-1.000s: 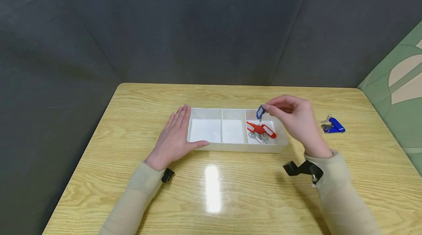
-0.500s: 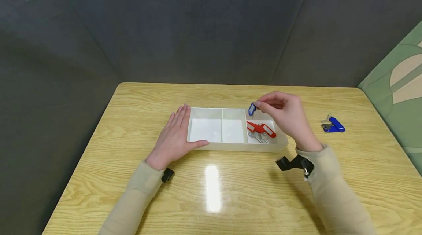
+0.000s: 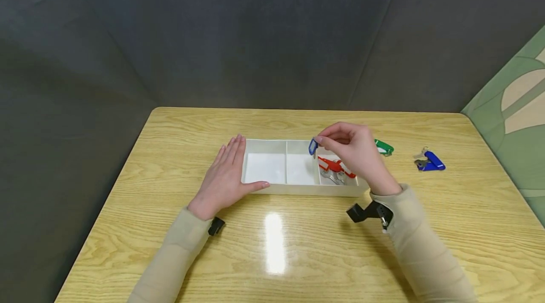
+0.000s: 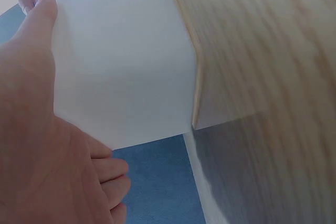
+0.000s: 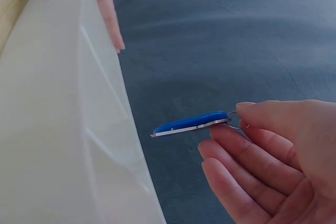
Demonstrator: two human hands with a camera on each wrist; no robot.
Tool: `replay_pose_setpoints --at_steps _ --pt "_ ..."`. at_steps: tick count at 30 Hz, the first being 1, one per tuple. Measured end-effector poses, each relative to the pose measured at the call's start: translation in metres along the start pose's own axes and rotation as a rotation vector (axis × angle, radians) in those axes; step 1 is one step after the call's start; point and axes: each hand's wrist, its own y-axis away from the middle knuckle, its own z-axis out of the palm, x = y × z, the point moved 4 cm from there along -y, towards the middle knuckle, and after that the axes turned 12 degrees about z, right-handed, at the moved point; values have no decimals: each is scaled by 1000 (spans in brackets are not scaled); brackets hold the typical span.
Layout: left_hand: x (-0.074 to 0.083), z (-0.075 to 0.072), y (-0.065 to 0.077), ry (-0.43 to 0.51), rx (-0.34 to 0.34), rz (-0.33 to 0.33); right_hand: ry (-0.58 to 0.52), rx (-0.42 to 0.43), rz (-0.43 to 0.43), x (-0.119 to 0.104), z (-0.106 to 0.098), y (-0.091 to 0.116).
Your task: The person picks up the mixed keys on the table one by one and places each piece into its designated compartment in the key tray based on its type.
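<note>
My left hand (image 3: 225, 173) lies with straight fingers against the left end of a white tray (image 3: 306, 190) that has three compartments. In the left wrist view its thumb runs along the tray's side wall (image 4: 126, 72). Thumb and fingertips of my right hand (image 3: 353, 151) pinch the metal ring of a blue key tag (image 3: 313, 146), which hangs over the tray near the divider between the middle and right compartments. Seen from the right wrist, a key lies flat along the blue tag (image 5: 191, 123). Several red key tags (image 3: 333, 165) with keys lie in the right compartment, partly behind my hand.
Right of the tray, blue key tags with keys (image 3: 433, 162) lie on the wooden table (image 3: 323, 255). A green key tag (image 3: 385, 147) shows behind my right hand, partly hidden. A dark cloth (image 3: 255, 38) stands behind the table.
My right hand has moved left with the blue key tag, from over the right compartment toward the middle one. The green tag has come into sight behind it. My left hand stays put.
</note>
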Motion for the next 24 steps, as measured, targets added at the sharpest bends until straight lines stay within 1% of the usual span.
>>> replay_pose_setpoints --at_steps 4,14,24 --pt "0 0 0 -3 0 1 -2 -22 10 2 6 -1" --pt "0 1 0 -4 -1 -7 71 -47 38 13 17 -2" --pt "1 0 -1 -15 8 -7 112 -50 48 11 17 0"
